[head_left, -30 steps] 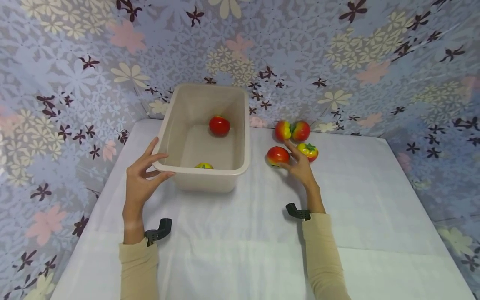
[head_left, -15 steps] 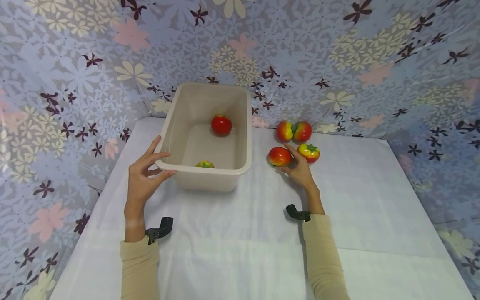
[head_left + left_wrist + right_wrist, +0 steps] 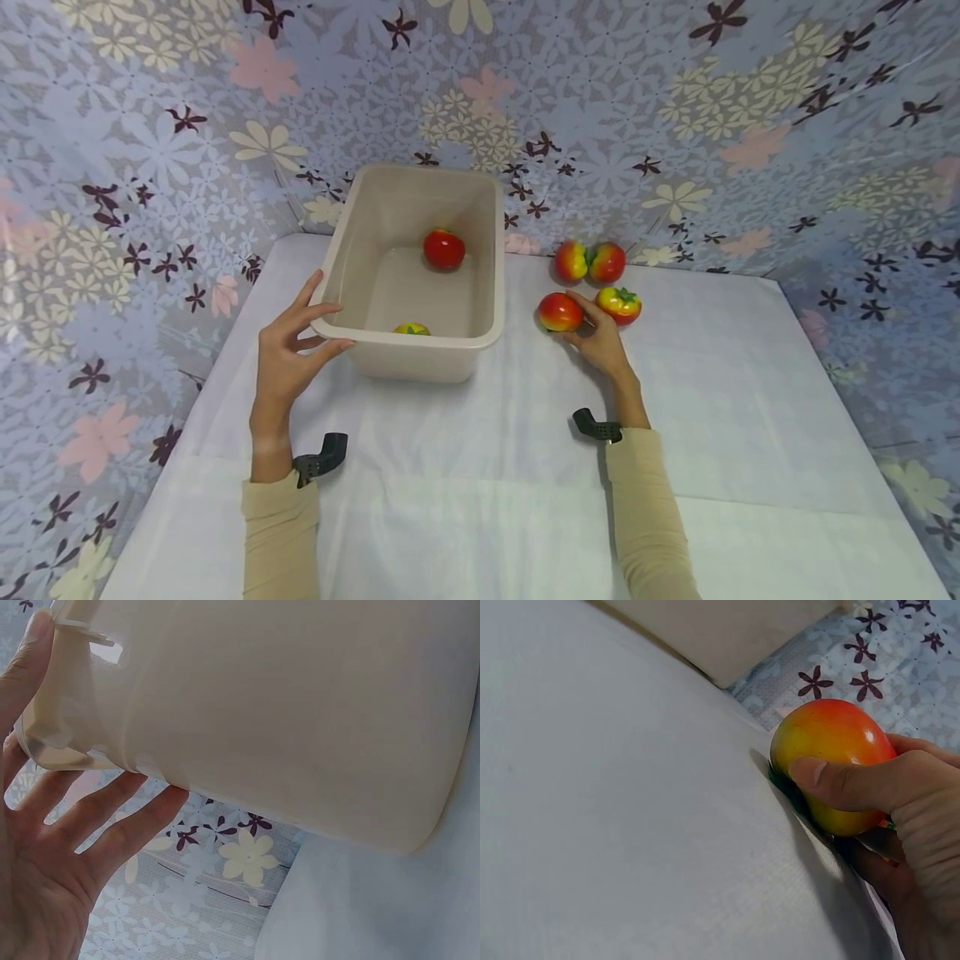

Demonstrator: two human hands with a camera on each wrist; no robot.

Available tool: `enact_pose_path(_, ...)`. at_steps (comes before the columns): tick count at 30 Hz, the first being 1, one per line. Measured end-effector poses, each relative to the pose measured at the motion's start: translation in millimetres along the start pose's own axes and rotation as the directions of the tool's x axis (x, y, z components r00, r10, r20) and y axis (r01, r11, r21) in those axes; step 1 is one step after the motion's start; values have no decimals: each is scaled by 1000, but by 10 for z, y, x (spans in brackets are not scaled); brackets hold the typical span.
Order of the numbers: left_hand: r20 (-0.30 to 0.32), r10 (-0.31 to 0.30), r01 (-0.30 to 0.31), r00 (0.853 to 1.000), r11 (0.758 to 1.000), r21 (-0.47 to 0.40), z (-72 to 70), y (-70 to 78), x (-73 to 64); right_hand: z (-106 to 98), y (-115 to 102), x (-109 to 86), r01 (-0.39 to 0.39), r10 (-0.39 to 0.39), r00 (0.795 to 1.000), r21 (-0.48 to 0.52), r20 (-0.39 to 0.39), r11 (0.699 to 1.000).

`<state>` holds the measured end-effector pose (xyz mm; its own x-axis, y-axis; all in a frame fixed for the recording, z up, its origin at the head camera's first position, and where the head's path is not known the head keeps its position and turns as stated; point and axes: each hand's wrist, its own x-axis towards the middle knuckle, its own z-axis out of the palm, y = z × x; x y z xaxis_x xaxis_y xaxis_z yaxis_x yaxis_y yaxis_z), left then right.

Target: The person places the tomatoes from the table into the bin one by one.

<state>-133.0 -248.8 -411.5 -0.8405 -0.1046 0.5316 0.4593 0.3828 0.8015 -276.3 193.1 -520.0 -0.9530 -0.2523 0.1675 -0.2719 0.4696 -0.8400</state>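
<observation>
My left hand (image 3: 288, 354) grips the front left corner of a beige plastic bin (image 3: 408, 358). In the left wrist view its thumb and spread fingers lie on different sides of the bin's corner. Inside the bin sit a red toy fruit (image 3: 444, 250) and, half hidden by the front wall, a yellow one (image 3: 412, 330). Right of the bin, my right hand (image 3: 602, 342) pinches a glossy red-and-yellow toy fruit (image 3: 840, 735), low over the white cloth. The right wrist view shows the thumb across its yellow side, with green leaves underneath.
Just right of the held fruit lies a yellow-and-red toy fruit (image 3: 619, 307) with a green top. Two more, a left one (image 3: 571, 262) and a right one (image 3: 607, 263), stand behind it near the flowered backdrop (image 3: 720, 150). White cloth (image 3: 480, 500) covers the table.
My right hand's fingers have drawn in around the red-and-yellow toy fruit, the index finger coming back from the rear pair. My left hand keeps its place on the bin.
</observation>
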Motion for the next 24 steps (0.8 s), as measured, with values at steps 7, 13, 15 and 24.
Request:
enact_pose_path(7, 2, -3, 3, 1000, 1000, -18, 4, -12, -13, -11, 16, 1, -1, 1, 1000, 18, 5, 1000)
enact_pose_path(13, 3, -7, 7, 1000, 1000, -19, -4, -188, -18, -8, -12, -21, -15, 16, 1000, 43, -15, 999)
enact_pose_path(15, 3, -3, 4, 1000, 1000, -17, -8, -194, -15, -19, -93, -34, -7, 8, 1000, 59, -21, 998)
enact_pose_path(24, 1, -11, 11, 1000, 1000, -26, -7, -207, -10, -46, -439, -71, -27, 28, 999, 88, -15, 996)
